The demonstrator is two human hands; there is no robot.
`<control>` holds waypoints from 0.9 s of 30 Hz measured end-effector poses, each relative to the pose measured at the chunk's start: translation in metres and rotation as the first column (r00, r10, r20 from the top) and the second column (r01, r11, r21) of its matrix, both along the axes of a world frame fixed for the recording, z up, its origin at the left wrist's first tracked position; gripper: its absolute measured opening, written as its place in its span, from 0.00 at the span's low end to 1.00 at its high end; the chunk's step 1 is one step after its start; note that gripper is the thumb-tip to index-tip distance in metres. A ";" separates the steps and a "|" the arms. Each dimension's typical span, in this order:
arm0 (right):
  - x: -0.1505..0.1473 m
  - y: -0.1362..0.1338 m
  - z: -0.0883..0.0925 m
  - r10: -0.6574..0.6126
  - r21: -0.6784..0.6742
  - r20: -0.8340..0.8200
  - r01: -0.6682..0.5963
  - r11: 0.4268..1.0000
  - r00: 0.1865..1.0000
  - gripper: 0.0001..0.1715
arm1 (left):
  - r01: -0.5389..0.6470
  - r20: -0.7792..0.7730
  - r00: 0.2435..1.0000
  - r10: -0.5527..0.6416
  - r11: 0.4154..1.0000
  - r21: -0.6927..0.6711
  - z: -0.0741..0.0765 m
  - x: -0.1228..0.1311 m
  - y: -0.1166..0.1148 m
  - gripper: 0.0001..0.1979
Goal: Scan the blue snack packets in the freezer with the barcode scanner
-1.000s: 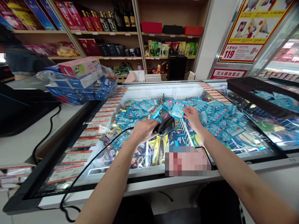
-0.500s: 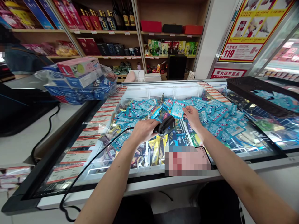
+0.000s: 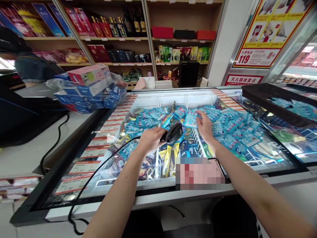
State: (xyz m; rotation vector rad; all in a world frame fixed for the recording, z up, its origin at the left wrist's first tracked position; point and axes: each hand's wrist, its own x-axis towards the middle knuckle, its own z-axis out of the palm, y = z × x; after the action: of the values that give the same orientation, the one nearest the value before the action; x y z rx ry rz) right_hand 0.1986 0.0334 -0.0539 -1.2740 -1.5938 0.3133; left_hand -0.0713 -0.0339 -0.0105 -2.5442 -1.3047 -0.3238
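Observation:
My left hand point(image 3: 148, 139) is closed around a black corded barcode scanner point(image 3: 173, 133), its head aimed to the right. My right hand point(image 3: 204, 125) pinches a small light-blue packet point(image 3: 191, 120) and holds it up just in front of the scanner. Both hands hover over an open chest freezer point(image 3: 158, 185). Many more light-blue packets point(image 3: 230, 127) lie heaped across its glass lid and wire baskets. The scanner's black cable point(image 3: 94, 177) runs back toward me over the freezer's front edge.
A plastic-wrapped stack of blue and pink boxes point(image 3: 89, 87) rests on the counter at left. A black crate point(image 3: 277, 100) holding more blue packets sits on the freezer at right. Shelves of goods point(image 3: 138, 36) line the back wall. A person point(image 3: 27, 62) stands at far left.
Both hands with scanner and packet stay together; the packet has been turned a little more upright toward the scanner. The view has tilted slightly.

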 end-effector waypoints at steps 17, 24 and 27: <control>0.006 -0.009 -0.001 -0.335 0.069 0.551 0.358 0.931 0.764 0.29 | -0.313 0.040 0.949 0.311 0.948 0.058 0.018 -0.048 -0.003 0.15; 0.003 -0.012 -0.003 -0.183 0.072 0.671 0.183 0.980 0.719 0.28 | -0.365 0.051 0.931 0.361 0.926 0.101 0.014 -0.072 -0.013 0.18; 0.002 -0.012 -0.005 -0.131 0.034 0.690 0.148 0.988 0.712 0.29 | -0.412 0.099 0.910 0.402 0.903 0.125 0.005 -0.077 -0.016 0.18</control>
State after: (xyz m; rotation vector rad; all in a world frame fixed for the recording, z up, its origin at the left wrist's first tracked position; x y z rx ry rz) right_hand 0.2003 0.0217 -0.0593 -1.6344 -2.0951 -0.2949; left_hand -0.1482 -0.0500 -0.0054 -2.0898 -1.7277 -0.4040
